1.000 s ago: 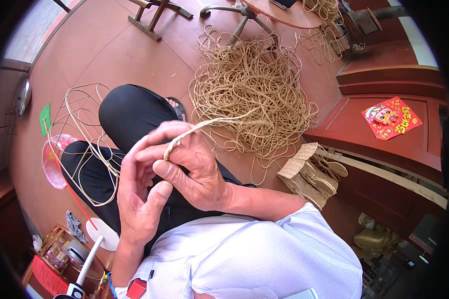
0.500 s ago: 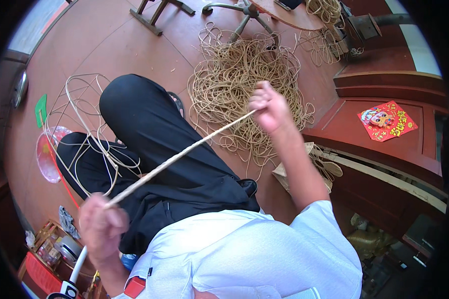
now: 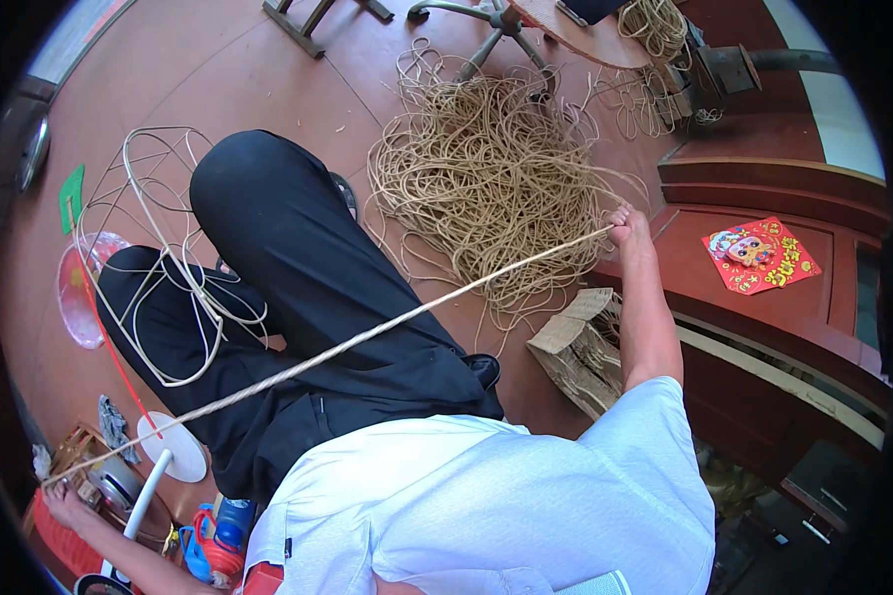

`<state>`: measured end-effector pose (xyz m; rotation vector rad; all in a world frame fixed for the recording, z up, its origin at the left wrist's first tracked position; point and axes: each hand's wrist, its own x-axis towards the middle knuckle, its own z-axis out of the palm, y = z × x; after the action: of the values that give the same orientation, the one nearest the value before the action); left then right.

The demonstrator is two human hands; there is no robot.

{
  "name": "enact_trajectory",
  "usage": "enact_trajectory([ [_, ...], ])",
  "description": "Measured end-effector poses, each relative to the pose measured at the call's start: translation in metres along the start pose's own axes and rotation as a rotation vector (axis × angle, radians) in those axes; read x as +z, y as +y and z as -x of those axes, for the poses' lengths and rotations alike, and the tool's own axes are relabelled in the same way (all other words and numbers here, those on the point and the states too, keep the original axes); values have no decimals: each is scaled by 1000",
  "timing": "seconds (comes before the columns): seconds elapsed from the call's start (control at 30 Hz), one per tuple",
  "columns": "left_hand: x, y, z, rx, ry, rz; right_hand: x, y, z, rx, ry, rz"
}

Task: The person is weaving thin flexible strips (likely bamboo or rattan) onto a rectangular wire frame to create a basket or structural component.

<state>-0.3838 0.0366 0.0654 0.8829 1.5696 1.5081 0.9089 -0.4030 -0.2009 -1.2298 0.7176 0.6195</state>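
A pale twisted cord (image 3: pixel 377 327) runs taut across my lap between my outstretched hands. My left hand (image 3: pixel 67 504), far out at the lower left, pinches one part of it. At the right, my right hand (image 3: pixel 625 224) is closed around the cord, whose continuation trails back to a big tangled heap of tan cord (image 3: pixel 486 169) on the floor. An open frame of thin pale rods (image 3: pixel 181 260) leans against my left leg.
A white disc on a stem (image 3: pixel 181 458) and a blue and red bottle (image 3: pixel 216 540) stand at lower left. A cardboard box (image 3: pixel 575 352) sits below my right forearm. A red cabinet (image 3: pixel 774 218) borders the right; a wheeled chair base (image 3: pixel 491 25) stands beyond the heap.
My hands have spread much farther apart, the left going out to the lower left and the right outward to the right. The cord span between them has lengthened.
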Motion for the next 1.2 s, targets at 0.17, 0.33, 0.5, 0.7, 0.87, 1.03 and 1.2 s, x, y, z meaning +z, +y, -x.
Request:
enact_trajectory([
  [0.17, 24, -56, 44, 276, -24, -1053, 51, 39, 85, 172, -215, 21],
  [0.33, 326, -18, 244, 539, -143, -924, 115, 157, 294, 354, -1022, 184],
  [0.5, 469, 7, 437, -192, -1012, -226, 138, 223, 402, -41, -1426, 567],
  [0.7, 497, -26, 473, -797, -1403, -14, 147, 241, 433, -50, -1484, 549],
  [0.87, 446, -18, 429, -508, -1033, -159, 150, 196, 358, 379, -1142, 64],
  [1.03, 335, -18, 323, -159, -413, -153, 128, 138, 237, 381, -871, -52],
  [1.2, 237, -26, 244, -134, -99, -173, 114, 114, 179, 282, -747, 64],
])
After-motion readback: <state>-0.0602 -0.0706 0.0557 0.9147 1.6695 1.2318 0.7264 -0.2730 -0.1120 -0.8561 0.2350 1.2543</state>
